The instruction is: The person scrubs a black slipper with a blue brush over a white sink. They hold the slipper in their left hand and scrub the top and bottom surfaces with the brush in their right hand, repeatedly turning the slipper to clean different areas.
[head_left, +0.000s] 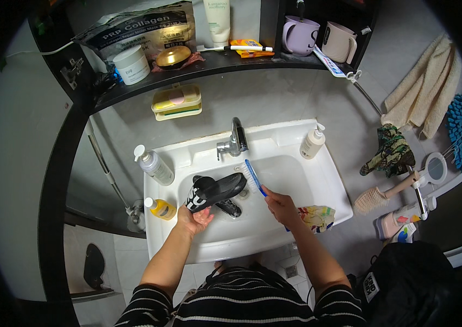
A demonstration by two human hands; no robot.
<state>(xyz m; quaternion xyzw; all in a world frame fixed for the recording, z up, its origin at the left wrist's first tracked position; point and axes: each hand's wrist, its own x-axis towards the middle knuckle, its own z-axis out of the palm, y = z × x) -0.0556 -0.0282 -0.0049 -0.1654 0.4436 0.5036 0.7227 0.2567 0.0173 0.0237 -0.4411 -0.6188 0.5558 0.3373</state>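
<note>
My left hand (194, 220) grips a black slipper (220, 189) by its strap end, which bears white lettering, and holds it tilted over the white sink (209, 249). Its toe points right. In my right hand (281, 207) is a blue-handled scrub brush (254, 177) with white bristles. The bristles are right at the slipper's toe; whether they touch it I cannot tell. Beneath the held slipper, a second black slipper (230, 208) lies in the basin, partly hidden. Behind them stands a chrome faucet (235, 140).
On the sink's left rim stand a clear pump bottle (154, 165) and a yellow bottle (160, 208). A white pump bottle (313, 143) is at the back right, a colourful packet (317, 218) at the front right. Above hangs a black shelf (187, 76) with toiletries and mugs.
</note>
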